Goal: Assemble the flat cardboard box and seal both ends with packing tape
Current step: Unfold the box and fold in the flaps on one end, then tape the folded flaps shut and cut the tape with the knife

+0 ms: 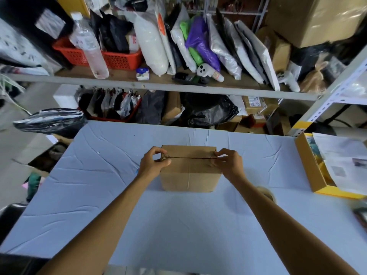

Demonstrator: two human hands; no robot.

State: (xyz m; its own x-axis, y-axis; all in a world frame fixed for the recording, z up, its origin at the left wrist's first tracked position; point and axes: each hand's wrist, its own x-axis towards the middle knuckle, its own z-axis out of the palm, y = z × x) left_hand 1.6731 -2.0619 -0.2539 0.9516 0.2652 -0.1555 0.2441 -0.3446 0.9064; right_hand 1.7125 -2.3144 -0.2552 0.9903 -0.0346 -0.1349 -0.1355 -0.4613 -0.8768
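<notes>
1. I see the cardboard box (189,171) standing upright near the middle of the bench (178,225), on the pale blue cover, a bit toward the far edge.
2. Top flaps are folded down. The seam between them shows as a dark line running left to right across the top.
3. Left hand (154,164) is at the left end of that seam. Its fingers (156,150) are curled, and thumb and fingers pinch the flap edges at the box corner.
4. Right hand (230,164) is at the right end of the seam. Its fingers (222,152) are curled too, pinching the flap edges there. That spot is blurred, so I can't tell whether any tape is on the seam.
5. Both forearms reach in from the near edge, one on each side of the box.
6. A brownish tape roll (267,193) lies on the bench near the right of the box, mostly hidden by the right forearm.
7. A yellow-edged carton (309,165) with papers inside sits at the bench's right edge, well apart from the box.
8. A shelf (178,89) behind the bench holds a clear bottle (89,46), a red basket (119,58) and stacked bagged parcels.
</notes>
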